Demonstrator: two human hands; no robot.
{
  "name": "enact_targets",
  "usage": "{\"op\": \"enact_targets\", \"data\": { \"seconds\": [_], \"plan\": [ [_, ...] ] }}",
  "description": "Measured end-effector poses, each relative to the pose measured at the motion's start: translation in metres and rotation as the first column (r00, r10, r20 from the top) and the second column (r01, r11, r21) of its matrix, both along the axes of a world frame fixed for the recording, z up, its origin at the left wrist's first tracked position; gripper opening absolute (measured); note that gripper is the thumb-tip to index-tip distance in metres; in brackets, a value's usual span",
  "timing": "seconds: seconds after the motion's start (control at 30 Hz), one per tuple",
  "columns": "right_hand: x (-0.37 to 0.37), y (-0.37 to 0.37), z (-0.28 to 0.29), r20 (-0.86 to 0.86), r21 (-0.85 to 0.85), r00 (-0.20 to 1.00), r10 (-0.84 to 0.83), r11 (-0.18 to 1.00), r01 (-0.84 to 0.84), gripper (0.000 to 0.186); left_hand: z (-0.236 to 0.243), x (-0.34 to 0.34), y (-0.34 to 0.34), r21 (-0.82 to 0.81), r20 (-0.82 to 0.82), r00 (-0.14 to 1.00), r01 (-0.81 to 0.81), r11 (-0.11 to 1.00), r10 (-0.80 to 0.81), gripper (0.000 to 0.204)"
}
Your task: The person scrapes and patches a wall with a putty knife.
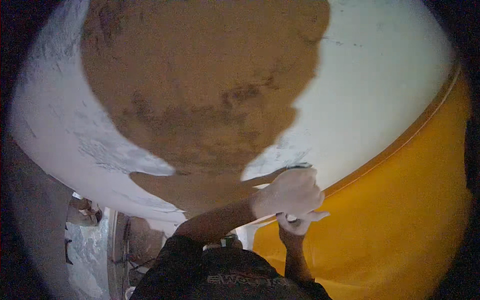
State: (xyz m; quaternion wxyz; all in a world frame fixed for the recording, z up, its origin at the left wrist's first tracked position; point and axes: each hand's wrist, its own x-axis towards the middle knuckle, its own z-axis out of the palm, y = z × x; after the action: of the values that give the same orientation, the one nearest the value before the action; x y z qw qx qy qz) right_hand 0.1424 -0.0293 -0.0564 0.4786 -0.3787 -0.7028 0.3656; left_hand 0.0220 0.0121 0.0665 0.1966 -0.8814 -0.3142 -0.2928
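Note:
My left hand [290,194] reaches across to the right against a white plastered surface [370,85], its fingers closed. Just beyond its knuckles a thin dark edge [301,165] lies along the surface. It may belong to a flat tool in that hand, but the grip hides its kind. Close below is my right hand [298,224], with its fingers curled and its thumb stretched to the right. A small pale spot [291,218] shows inside its curl; I cannot tell whether it is a held thing or a gap.
A large brown, shadow-like area [200,75] covers the middle of the white surface, with grey smears around it. On the right, an orange-yellow panel [400,200] meets it along a brown curved edge [400,152]. Blurred items stand low on the left, beside a pale speckled patch [87,255].

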Motion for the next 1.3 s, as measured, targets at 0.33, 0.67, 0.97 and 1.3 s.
{"op": "enact_targets", "data": {
  "seconds": [0.33,0.67,0.97,1.3],
  "plan": [
    [-0.012,-0.009,0.017,-0.1,-0.208,0.993,-0.065,0.977,0.043,0.029,-0.002,-0.003,-0.007,-0.052,-0.032,0.999,-0.026,0.998,0.024,0.052],
    [-0.027,-0.009,0.013,0.162,-0.108,0.985,-0.056,0.991,0.074,0.022,-0.02,-0.021,-0.004,-0.013,-0.026,1.0,-0.011,1.0,0.011,0.054],
    [-0.023,-0.015,0.009,0.107,-0.003,0.993,-0.048,0.999,0.049,0.015,-0.013,-0.018,-0.009,-0.105,-0.027,0.999,-0.034,0.994,0.032,0.058],
    [-0.026,-0.016,-0.001,0.065,-0.114,0.997,-0.035,0.993,0.042,0.015,-0.014,-0.018,-0.009,-0.121,-0.051,0.999,0.004,0.993,-0.01,0.06]
  ]
}}
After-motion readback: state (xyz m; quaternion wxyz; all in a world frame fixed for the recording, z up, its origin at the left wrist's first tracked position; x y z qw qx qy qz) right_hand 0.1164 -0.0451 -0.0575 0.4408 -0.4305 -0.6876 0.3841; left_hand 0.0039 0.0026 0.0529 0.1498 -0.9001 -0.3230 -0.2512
